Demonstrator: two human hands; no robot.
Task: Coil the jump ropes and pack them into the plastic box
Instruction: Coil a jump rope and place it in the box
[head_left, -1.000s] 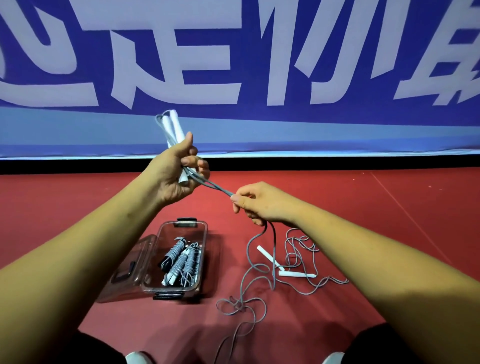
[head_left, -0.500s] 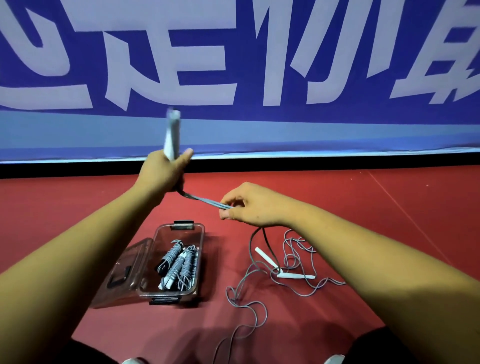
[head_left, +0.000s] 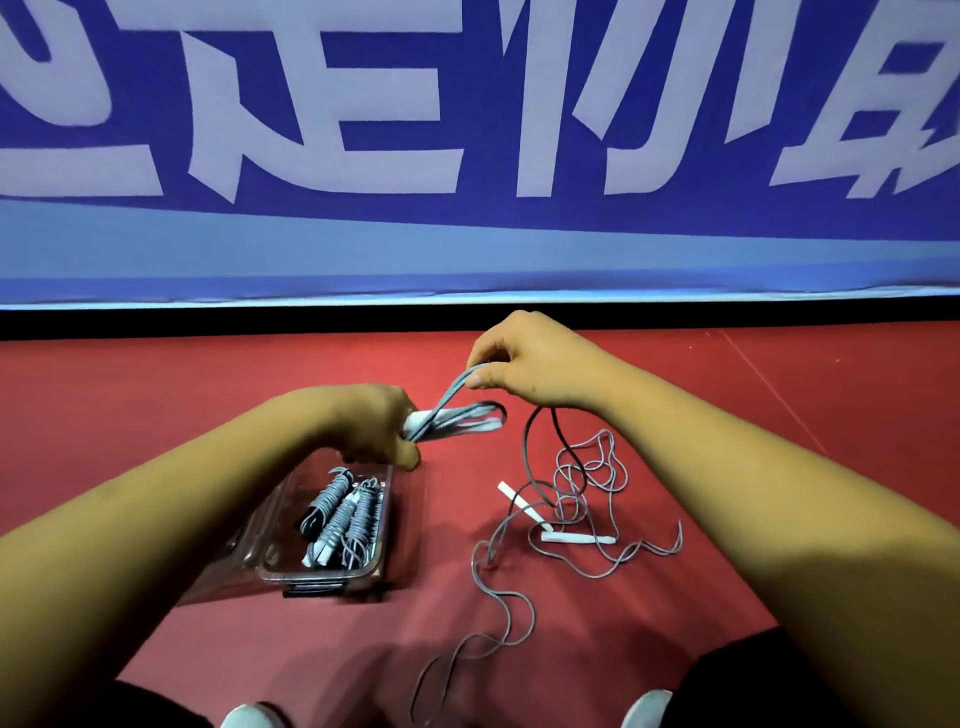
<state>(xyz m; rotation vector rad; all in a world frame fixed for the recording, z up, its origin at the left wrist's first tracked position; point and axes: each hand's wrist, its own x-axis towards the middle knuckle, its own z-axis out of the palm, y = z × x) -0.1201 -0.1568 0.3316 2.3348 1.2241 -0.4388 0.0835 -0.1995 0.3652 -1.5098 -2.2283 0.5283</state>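
My left hand (head_left: 376, 426) grips the two white handles of a grey jump rope (head_left: 457, 418), pointing them to the right above the box. My right hand (head_left: 524, 364) pinches the cord of that same rope just above the handles, and the cord loops around them. The rest of the cord trails down to the red floor (head_left: 519, 608). A clear plastic box (head_left: 374, 564) stands open below my left hand with several coiled ropes (head_left: 343, 514) inside. A second loose rope (head_left: 587, 499) with white handles (head_left: 576, 538) lies tangled on the floor to the right.
The box's lid (head_left: 234, 556) hangs open to the left. A blue banner (head_left: 467, 156) with large white characters stands behind the red floor (head_left: 156, 395). My knees and white shoe tips (head_left: 254, 717) show at the bottom edge.
My left hand has come down from an upright hold to a level one just above the box. My right hand has risen and moved right, laying the cord around the handles.
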